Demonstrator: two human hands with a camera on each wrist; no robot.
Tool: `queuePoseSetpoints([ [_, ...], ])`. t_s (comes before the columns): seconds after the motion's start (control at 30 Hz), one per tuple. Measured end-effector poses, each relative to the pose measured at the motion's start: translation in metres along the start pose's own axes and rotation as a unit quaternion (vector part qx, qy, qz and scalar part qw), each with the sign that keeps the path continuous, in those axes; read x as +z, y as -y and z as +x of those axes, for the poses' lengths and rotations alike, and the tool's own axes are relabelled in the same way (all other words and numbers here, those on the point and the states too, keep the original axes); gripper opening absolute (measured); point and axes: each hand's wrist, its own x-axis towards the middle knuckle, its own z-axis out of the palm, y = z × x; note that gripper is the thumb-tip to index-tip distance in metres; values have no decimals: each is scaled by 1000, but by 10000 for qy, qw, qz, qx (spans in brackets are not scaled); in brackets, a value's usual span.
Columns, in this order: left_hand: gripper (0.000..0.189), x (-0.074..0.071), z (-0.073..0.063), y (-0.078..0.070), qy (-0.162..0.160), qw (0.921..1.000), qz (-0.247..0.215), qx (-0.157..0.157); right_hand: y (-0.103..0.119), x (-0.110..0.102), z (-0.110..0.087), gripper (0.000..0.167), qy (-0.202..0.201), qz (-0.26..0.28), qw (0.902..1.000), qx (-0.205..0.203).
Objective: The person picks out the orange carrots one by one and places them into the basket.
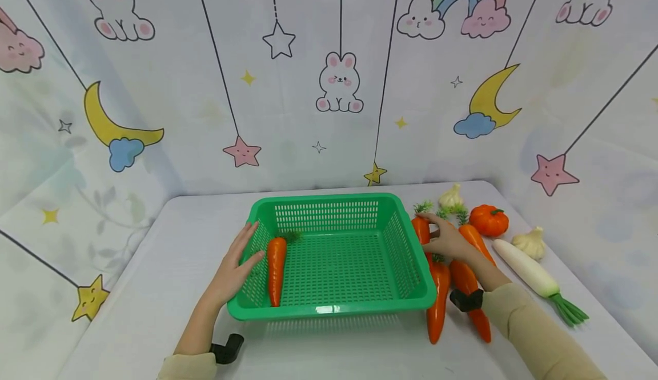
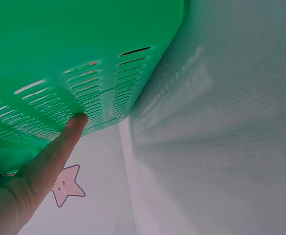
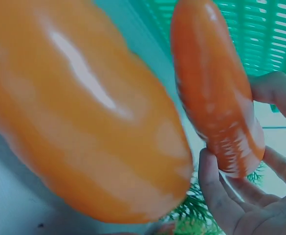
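A green plastic basket (image 1: 334, 312) with slotted walls stands mid-table. Inside, along its left side, lies one orange carrot (image 1: 276, 268) with a leafy top. My left hand (image 1: 232, 270) is at the basket's left rim, fingers extended; in the left wrist view a fingertip (image 2: 78, 120) touches the outer slotted wall. Beyond the basket's right side, my right hand (image 1: 448, 242) pinches another carrot (image 3: 213, 83) near its thick leafy end, thumb on one side and fingers on the other. A second carrot looms large beside it in the right wrist view (image 3: 89, 122).
Right of the basket lie more carrots (image 1: 437, 306), partly under my right forearm. Farther right are a small orange pumpkin (image 1: 488, 221), two garlic bulbs, one of them nearer (image 1: 530, 244), and a white radish (image 1: 526, 268). A patterned cloth (image 1: 288, 111) hangs behind the table.
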Motion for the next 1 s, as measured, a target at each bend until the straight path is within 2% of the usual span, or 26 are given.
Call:
queuePoseSetpoints([
  [0.23, 59, -1, 1, 0, -5, 10000, 35, -9, 2, -9, -2, 78, -93, 391, 9991, -93],
  [0.47, 59, -1, 1, -1, -14, 10000, 19, -13, 19, -25, -5, 81, -312, 668, 9971, 188],
  [0.7, 58, 0, 1, 1, 13, 10000, 31, 17, 29, -37, -8, 77, -218, 770, 9967, 117],
  [0.83, 58, 1, 0, 1, 19, 10000, 13, 15, 34, -38, -9, 75, -88, 944, 9955, -12],
  [1.0, 58, 1, 0, 0, 8, 10000, -5, 29, 46, -37, -9, 75, 44, 1165, 9932, 26],
])
